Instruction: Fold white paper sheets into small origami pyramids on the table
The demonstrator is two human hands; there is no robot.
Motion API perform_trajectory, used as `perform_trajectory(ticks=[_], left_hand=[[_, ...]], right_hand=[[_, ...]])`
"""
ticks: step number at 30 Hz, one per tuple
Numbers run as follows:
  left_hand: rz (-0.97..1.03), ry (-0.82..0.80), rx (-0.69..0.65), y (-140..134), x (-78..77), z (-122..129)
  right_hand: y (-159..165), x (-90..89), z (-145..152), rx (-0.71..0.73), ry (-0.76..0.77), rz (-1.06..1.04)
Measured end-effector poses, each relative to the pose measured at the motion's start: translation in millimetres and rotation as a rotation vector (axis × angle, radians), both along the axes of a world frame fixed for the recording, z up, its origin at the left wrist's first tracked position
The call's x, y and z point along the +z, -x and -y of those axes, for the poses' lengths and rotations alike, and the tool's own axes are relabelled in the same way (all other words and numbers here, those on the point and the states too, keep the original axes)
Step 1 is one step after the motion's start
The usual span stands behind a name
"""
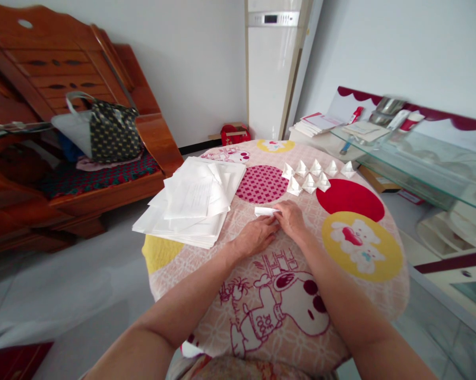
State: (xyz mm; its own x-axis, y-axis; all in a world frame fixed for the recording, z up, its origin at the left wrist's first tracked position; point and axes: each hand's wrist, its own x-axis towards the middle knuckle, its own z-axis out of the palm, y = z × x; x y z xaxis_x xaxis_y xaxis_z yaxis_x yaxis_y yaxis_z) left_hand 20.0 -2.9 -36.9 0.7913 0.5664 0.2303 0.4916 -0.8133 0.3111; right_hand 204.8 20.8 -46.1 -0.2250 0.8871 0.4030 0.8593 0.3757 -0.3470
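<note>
A small folded strip of white paper (264,211) lies just above the tablecloth in front of me. My right hand (292,217) pinches its right end between thumb and fingers. Close against it, my left hand (257,235) is closed with its fingers bent at the paper's lower edge; its fingertips are partly hidden. Beyond my hands, several folded paper boats (309,183) stand in two rows. To the left lies a pile of loose white paper sheets (190,232), some with faint print.
The round table wears a patterned cloth (285,327). A wooden bench (151,142) with a bag (115,132) stands at the left. On the right is a glass-topped stand (431,169) bearing several items. A tall white air conditioner (272,74) stands behind.
</note>
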Motion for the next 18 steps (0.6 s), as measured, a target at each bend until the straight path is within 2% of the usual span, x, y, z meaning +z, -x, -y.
perform_trajectory(ticks=[4,18], left_hand=[[-0.028,-0.002,-0.005,0.5,3.1,-0.4],[-0.034,0.006,-0.002,-0.6,2.0,-0.4]], right_hand=[[2.2,-0.1,-0.7,-0.005,-0.012,0.010],[-4.6,-6.4,7.5,0.116,-0.024,-0.077]])
